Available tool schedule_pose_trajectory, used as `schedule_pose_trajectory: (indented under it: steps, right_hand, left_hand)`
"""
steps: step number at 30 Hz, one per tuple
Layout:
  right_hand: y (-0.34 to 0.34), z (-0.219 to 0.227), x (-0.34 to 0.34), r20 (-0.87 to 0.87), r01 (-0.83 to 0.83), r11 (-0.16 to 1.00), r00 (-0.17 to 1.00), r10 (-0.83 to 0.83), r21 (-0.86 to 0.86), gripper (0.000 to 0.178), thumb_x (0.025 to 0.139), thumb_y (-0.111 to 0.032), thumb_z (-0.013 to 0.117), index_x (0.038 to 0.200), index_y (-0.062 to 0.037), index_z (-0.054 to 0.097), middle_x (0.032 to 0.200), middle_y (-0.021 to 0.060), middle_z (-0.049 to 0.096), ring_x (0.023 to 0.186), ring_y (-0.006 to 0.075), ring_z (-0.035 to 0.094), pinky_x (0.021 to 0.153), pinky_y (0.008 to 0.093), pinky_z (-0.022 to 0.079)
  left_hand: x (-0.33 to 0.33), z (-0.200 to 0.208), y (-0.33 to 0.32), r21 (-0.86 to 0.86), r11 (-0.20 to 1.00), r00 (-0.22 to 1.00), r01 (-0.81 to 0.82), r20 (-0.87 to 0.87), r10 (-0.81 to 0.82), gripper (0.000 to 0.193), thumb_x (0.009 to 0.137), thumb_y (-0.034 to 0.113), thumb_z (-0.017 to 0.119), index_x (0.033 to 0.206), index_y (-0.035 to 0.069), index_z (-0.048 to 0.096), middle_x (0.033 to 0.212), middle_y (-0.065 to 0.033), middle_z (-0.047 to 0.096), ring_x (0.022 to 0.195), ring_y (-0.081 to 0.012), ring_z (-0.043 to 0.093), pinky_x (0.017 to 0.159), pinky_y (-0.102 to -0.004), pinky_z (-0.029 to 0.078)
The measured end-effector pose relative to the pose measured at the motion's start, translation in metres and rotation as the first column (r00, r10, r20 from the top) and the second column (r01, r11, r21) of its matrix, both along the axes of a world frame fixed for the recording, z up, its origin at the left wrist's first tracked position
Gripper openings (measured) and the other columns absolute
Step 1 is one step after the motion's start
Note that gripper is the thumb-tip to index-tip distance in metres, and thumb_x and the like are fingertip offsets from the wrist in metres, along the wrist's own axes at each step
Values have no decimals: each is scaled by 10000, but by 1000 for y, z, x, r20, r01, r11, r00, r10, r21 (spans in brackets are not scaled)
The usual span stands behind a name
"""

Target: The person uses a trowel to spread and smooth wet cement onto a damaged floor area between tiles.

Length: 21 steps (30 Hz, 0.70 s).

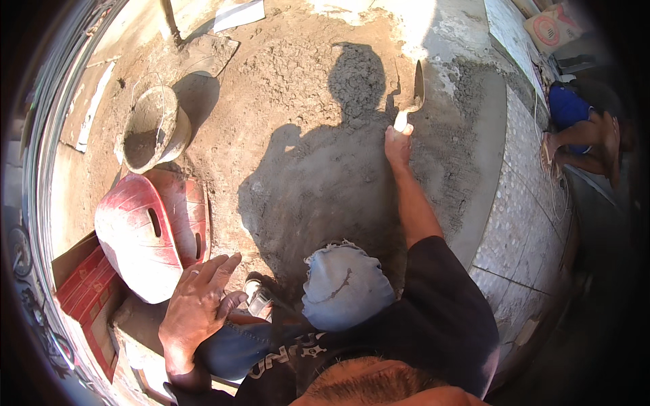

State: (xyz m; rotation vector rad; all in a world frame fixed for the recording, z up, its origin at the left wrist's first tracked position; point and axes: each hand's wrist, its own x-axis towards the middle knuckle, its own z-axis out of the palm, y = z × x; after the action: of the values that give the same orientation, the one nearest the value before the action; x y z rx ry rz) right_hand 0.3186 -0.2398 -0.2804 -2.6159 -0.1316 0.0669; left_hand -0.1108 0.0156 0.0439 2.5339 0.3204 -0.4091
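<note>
My right hand (398,145) is closed round the pale handle of a trowel (420,86), its arm stretched forward. The trowel's blade points away from me, edge-on, over the mortar-smeared ground. Beneath and around it lies wet grey mortar (277,74), rough at the far side and smoother along a band (484,155) on the right. My left hand (196,304) holds nothing; its fingers are apart, above my left leg and close to a red plastic seat shell (128,223) dusted with cement. My shadow falls across the mortar.
A mortar-caked bucket (179,132) leans at the left, with a shovel (211,54) beyond it. Red cardboard (88,298) lies near left. Pale pebbled tiles (518,196) border the right, where another person in blue shorts (569,111) sits near a sack (554,28).
</note>
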Motion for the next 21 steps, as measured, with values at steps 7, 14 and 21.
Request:
schedule_pose_trajectory:
  steps: [7,14,21]
  right_hand:
    - [15,84,-11,-509,156,924,859,47,348,370,877,-205,638,1106,51,502,892,154,608,657,217,629,504,383,522]
    - [-93,249,-124,-785,349,931,605,-133,111,412,876,-238,663,1149,13,483,773,87,551,537,176,561,424,354,469]
    - [-297,395,-259,-876,334,920,358,-324,-204,412,810,-271,734,1033,50,604,738,144,628,557,262,633,485,431,501]
  left_hand:
    - [36,-82,62,-239,970,980,-34,-200,-15,565,955,380,593,1379,25,476,1302,-237,575,1223,-389,539,1013,-436,439]
    - [-3,-138,2,-200,931,903,-307,-369,218,532,920,337,597,1311,-21,546,1234,-270,615,1165,-399,586,1003,-447,451]
    - [24,149,-93,-551,759,881,-346,-469,61,398,968,314,563,1213,7,629,1174,-174,667,1076,-322,633,933,-379,482]
